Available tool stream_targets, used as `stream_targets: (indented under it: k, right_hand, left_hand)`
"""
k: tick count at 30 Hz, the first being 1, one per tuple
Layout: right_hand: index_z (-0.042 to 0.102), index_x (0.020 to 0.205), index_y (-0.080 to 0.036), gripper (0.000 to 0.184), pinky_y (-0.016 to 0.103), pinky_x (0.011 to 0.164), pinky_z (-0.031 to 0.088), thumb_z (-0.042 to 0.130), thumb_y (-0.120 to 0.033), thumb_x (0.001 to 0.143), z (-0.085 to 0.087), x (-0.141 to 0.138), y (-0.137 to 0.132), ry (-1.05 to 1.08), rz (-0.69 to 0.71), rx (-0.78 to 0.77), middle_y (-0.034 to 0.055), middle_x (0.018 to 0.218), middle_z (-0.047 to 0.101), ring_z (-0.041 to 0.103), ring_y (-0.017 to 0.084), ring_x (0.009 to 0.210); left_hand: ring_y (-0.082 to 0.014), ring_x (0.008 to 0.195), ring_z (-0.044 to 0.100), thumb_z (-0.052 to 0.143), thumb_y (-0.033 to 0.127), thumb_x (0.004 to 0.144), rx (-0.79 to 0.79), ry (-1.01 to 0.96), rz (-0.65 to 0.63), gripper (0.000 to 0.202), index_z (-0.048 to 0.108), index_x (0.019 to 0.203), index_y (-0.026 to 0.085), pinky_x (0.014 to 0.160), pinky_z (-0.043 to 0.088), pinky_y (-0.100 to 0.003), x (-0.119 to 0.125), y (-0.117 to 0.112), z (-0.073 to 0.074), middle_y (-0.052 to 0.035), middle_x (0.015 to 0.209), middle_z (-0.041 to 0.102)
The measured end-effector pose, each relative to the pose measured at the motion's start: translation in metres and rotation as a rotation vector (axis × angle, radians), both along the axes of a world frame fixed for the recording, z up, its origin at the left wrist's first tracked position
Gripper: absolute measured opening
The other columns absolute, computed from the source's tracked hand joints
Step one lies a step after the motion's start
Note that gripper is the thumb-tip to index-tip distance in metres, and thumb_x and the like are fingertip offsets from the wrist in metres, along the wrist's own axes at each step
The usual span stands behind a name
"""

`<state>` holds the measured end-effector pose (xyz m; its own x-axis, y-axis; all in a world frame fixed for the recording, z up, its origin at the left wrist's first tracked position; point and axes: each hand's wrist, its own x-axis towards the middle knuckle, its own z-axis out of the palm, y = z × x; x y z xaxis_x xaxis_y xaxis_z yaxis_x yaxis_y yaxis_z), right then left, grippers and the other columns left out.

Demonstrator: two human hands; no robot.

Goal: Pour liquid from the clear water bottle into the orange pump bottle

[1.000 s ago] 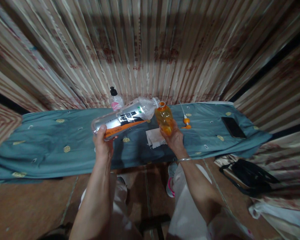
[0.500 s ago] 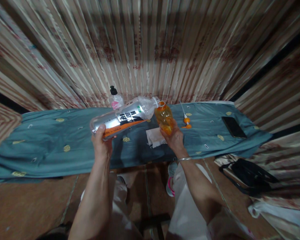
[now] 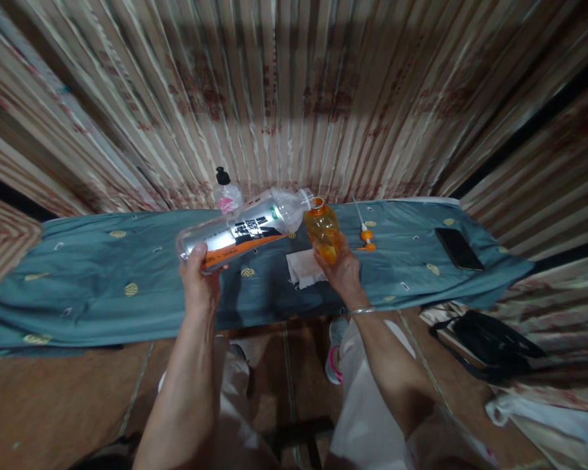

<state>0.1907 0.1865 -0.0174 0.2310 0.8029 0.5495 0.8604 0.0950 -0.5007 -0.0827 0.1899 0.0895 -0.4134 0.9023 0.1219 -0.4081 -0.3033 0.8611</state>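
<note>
My left hand [image 3: 199, 281] grips the base of a large clear plastic bottle [image 3: 245, 230] with a black, white and orange label. The bottle is tipped nearly flat, its open neck touching the mouth of a small orange bottle [image 3: 322, 231]. My right hand [image 3: 342, 269] is wrapped round the lower part of that orange bottle and holds it upright above the teal cloth [image 3: 102, 281]. An orange pump head with a long white tube [image 3: 365, 238] lies on the cloth just right of my right hand. A folded white tissue [image 3: 302, 267] lies below the orange bottle.
A small clear bottle with a black cap and pink label [image 3: 225, 193] stands at the back by the striped curtain [image 3: 294, 98]. A black phone [image 3: 457, 249] lies at the cloth's right end. A black bag [image 3: 494, 346] rests on the floor at the right.
</note>
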Motion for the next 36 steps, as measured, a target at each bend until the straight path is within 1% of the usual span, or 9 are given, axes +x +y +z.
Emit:
stream_targets:
  k: [2,7,10,14,19,22,25,31,36]
  right_hand:
    - [0.04,0.151,-0.009,0.077,0.049,0.093,0.059,0.062,-0.054,0.093,0.0,0.001,0.0,0.004,0.006,0.01,0.0253,0.128,0.071,0.072,0.034,0.111]
    - [0.044,0.149,-0.007,0.076,0.048,0.093,0.059,0.065,-0.053,0.092,0.0,0.001,0.0,0.007,0.0,0.029,0.0268,0.128,0.07,0.072,0.035,0.111]
    - [0.044,0.148,-0.007,0.076,0.048,0.093,0.06,0.065,-0.052,0.091,0.001,0.002,0.0,0.008,0.009,0.029,0.0267,0.131,0.069,0.072,0.035,0.112]
    - [0.043,0.149,-0.007,0.076,0.049,0.093,0.059,0.068,-0.047,0.09,0.006,0.003,0.001,0.027,0.011,0.027,0.0269,0.13,0.069,0.071,0.035,0.113]
    - [0.043,0.149,-0.012,0.07,0.048,0.097,0.058,0.065,-0.044,0.091,0.012,0.006,0.001,0.042,0.01,0.045,0.0218,0.131,0.07,0.069,0.034,0.118]
    - [0.044,0.148,-0.011,0.068,0.048,0.1,0.057,0.065,-0.042,0.091,0.013,0.007,0.001,0.033,0.006,0.045,0.0223,0.133,0.069,0.068,0.033,0.12]
    - [0.044,0.147,-0.011,0.068,0.048,0.099,0.057,0.065,-0.04,0.09,0.013,0.009,0.002,0.027,0.005,0.037,0.0226,0.133,0.068,0.068,0.034,0.121]
    - [0.044,0.147,-0.011,0.067,0.048,0.1,0.057,0.065,-0.041,0.091,0.009,0.011,0.001,0.001,0.028,0.018,0.0231,0.133,0.069,0.068,0.033,0.121]
    - [0.043,0.148,-0.011,0.069,0.051,0.099,0.058,0.064,-0.045,0.091,0.003,0.01,0.0,-0.017,0.021,0.015,0.0241,0.133,0.068,0.068,0.035,0.121]
  left_hand:
    - [-0.0164,0.069,0.063,0.081,0.047,0.06,-0.001,0.001,0.0,0.044,0.068,0.092,0.019,0.046,0.039,-0.022,0.0,0.0,0.0,-0.0053,0.086,0.072]
    - [-0.0157,0.068,0.062,0.082,0.047,0.058,0.0,-0.008,0.007,0.042,0.067,0.086,0.019,0.044,0.04,-0.021,0.001,0.0,0.001,-0.0045,0.084,0.07]
    - [-0.015,0.068,0.062,0.083,0.046,0.058,-0.005,-0.024,0.009,0.041,0.065,0.083,0.019,0.044,0.041,-0.02,0.001,0.0,0.001,-0.0036,0.083,0.069]
    - [-0.0159,0.069,0.063,0.082,0.046,0.058,-0.002,-0.022,-0.005,0.041,0.065,0.083,0.019,0.043,0.043,-0.019,0.001,0.0,0.001,-0.0043,0.085,0.07]
    - [-0.0149,0.066,0.062,0.081,0.047,0.058,-0.024,-0.036,-0.005,0.04,0.066,0.082,0.02,0.042,0.043,-0.019,0.001,-0.001,0.001,-0.0039,0.085,0.071]
    - [-0.0148,0.066,0.062,0.081,0.047,0.058,-0.029,-0.037,-0.004,0.039,0.067,0.081,0.019,0.042,0.043,-0.019,0.001,-0.001,0.001,-0.0037,0.084,0.07]
    - [-0.0149,0.066,0.062,0.081,0.048,0.058,-0.03,-0.034,-0.004,0.04,0.068,0.083,0.019,0.041,0.042,-0.019,0.001,-0.001,0.0,-0.0045,0.086,0.071]
    - [-0.0156,0.067,0.063,0.082,0.049,0.059,-0.027,-0.022,-0.001,0.048,0.071,0.095,0.019,0.044,0.04,-0.022,-0.002,0.0,-0.004,-0.0044,0.087,0.072]
    - [-0.0138,0.064,0.062,0.082,0.047,0.059,-0.038,-0.034,-0.006,0.046,0.072,0.095,0.019,0.042,0.041,-0.022,-0.003,0.0,-0.007,-0.003,0.088,0.072]
